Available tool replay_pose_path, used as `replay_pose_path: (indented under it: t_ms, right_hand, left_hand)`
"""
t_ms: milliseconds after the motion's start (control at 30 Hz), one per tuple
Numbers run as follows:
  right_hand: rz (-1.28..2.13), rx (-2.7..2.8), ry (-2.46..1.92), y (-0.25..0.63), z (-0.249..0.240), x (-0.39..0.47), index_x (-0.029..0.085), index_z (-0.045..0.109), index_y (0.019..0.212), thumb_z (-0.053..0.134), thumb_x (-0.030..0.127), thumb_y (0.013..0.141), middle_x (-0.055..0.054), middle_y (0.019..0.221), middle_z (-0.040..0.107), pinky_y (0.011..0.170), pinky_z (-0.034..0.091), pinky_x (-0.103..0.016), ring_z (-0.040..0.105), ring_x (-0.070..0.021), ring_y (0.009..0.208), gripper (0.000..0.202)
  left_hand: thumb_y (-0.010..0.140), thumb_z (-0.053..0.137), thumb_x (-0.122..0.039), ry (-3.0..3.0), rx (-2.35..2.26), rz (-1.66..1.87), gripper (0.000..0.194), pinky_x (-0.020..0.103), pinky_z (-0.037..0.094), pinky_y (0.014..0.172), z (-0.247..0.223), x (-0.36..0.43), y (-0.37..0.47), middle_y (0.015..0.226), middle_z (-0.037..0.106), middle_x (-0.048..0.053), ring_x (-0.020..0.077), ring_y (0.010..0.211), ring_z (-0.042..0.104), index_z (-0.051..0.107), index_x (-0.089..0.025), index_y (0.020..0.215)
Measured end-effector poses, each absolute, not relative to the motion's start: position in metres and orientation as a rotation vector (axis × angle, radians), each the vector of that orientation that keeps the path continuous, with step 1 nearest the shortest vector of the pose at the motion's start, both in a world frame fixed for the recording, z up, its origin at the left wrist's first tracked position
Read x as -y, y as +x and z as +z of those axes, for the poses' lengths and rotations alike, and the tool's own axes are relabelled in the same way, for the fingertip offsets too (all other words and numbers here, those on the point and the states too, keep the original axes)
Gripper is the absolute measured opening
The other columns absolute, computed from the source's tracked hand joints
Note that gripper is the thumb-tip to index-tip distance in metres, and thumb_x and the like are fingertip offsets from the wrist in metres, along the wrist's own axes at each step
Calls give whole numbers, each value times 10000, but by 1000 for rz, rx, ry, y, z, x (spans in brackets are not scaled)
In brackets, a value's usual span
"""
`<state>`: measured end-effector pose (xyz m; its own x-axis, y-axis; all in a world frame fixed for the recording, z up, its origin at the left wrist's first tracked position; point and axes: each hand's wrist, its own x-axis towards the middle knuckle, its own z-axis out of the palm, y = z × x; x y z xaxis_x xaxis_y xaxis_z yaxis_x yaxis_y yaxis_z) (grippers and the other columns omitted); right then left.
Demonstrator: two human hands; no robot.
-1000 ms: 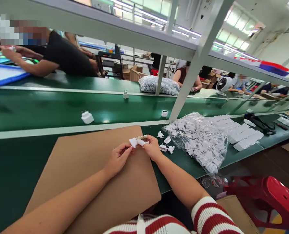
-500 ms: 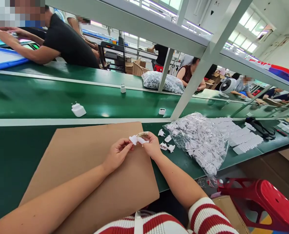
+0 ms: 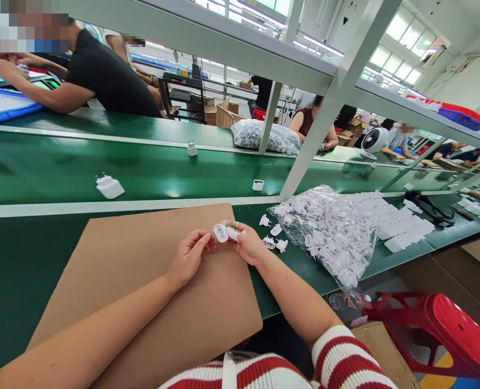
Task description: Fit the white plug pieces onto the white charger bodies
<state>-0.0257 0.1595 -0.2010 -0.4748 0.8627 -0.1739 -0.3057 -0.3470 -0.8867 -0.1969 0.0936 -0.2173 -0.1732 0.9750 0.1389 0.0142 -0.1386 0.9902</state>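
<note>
My right hand [image 3: 248,243] grips a white plug shell [image 3: 220,233], its hollow oval side turned toward me. Pale coverings wrap the thumb and a finger of this hand. Just left of the shell, my left hand [image 3: 191,256] has its thumb and fingers drawn together, apart from the shell and with nothing visible in them. Under both hands lies a brown cardboard sheet [image 3: 151,292]. Several loose white plug pieces [image 3: 270,242] rest to the right of my right hand, beside a clear bag of white plug pieces [image 3: 329,232].
White chargers [image 3: 110,186] stand on the green belt [image 3: 175,173] beyond a pale rail. Rows of white parts [image 3: 406,232] and a black strap [image 3: 430,210] lie right. A slanted post [image 3: 325,119] rises ahead. A red stool [image 3: 446,329] is lower right. Co-workers sit across.
My left fingers have come off the plug shell and moved slightly left. The shell has turned in my right hand, so its hollow side now shows. The chargers on the belt appear farther left.
</note>
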Motion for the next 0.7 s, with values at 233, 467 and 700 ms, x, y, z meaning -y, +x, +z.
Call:
replay_pose_path:
  t_ms: [233, 467, 700]
  right_hand:
    - [1950, 1067, -841, -24, -200, -161, 204, 723, 1083, 864, 311, 673, -48, 1028, 793, 779, 608, -284, 727, -165, 844, 446]
    - [1767, 1139, -908, -27, -199, -160, 216, 705, 1063, 922, 366, 590, -33, 984, 765, 815, 581, -319, 697, -181, 873, 542]
    - [885, 2101, -994, -22, -199, -147, 232, 745, 1014, 759, 220, 795, -23, 972, 698, 787, 506, -295, 638, -170, 865, 220]
  left_hand:
    - [875, 641, -708, 1169, -1284, 1439, 523, 314, 527, 707, -219, -96, -196, 845, 708, 70, 219, 780, 645, 701, -188, 869]
    - [894, 615, -676, 1132, -1358, 1506, 487, 344, 535, 819, -224, -99, -198, 868, 700, 60, 233, 842, 656, 692, -195, 892]
    - [868, 631, -575, 996, -1539, 1663, 413, 393, 462, 1094, -233, -106, -202, 1168, 699, 74, 265, 1203, 620, 630, -226, 1089]
